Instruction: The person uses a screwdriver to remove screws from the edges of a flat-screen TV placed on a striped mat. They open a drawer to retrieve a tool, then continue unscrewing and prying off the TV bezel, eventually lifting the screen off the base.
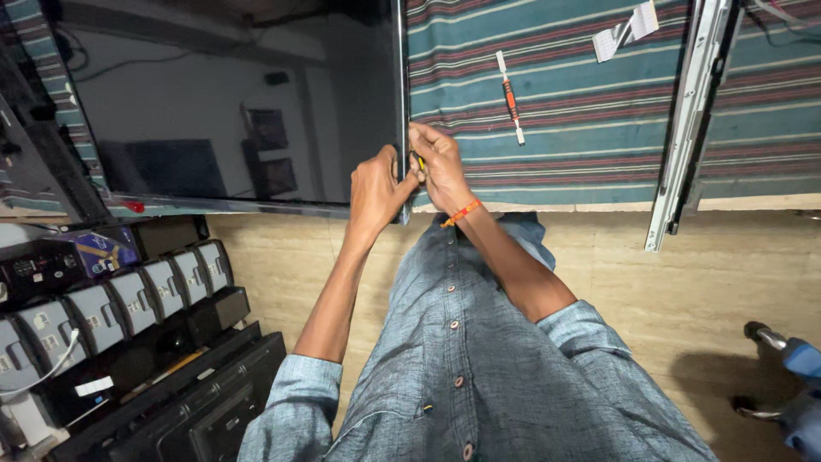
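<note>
A large black flat screen panel [231, 111] lies face up on a bench covered with a striped teal cloth [581, 128]. My left hand [376, 188] presses on the panel's right edge near its front corner. My right hand [438, 167] is closed around a small tool with a yellow and black handle [418, 160], its tip against the same edge. An orange thread band [462, 212] circles my right wrist. Both hands touch each other at the panel's rim.
An orange-handled screwdriver [510, 96] and white ribbon cables [626, 30] lie on the cloth. A long metal frame strip [688, 120] overhangs the bench edge at right. Stacked black devices and speakers [128, 316] fill the floor at left. A chair base [782, 368] stands at right.
</note>
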